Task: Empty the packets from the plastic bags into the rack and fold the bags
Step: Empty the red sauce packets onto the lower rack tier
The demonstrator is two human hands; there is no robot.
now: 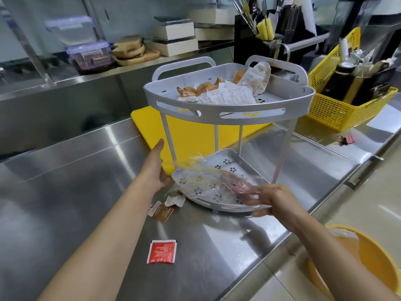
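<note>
- Your right hand (274,200) reached over the front rim of the two-tier corner rack (230,114), fingers loosely curled and pinching the near edge of a clear plastic bag (208,181); how firm the pinch was cannot be told through the blur.
- Your left hand (155,168) lay flat and open, fingers straight, at the far-left end of the same bag, holding nothing that can be seen; whether its palm touched the film is unclear.
- The bag stretched between your two hands across the lower shelf (225,164), and reddish contents, too blurred to name, showed inside it just beyond your right fingertips.
- Brown-and-white sauce packets (225,92) lay on the upper shelf, above and beyond both hands.
- Risk: three brown packets (166,208) already lay on the steel counter (76,170) just below your left wrist, outside the rack. Tipping the bag over the rim, not over the shelf, would likely spill more there.
- Risk: a red sauce packet (162,251) lay alone on the counter, well nearer you than either hand, and could be overlooked.
- Risk: pulling the bag by one edge could drag the light rack toward the counter edge beside your right forearm.
</note>
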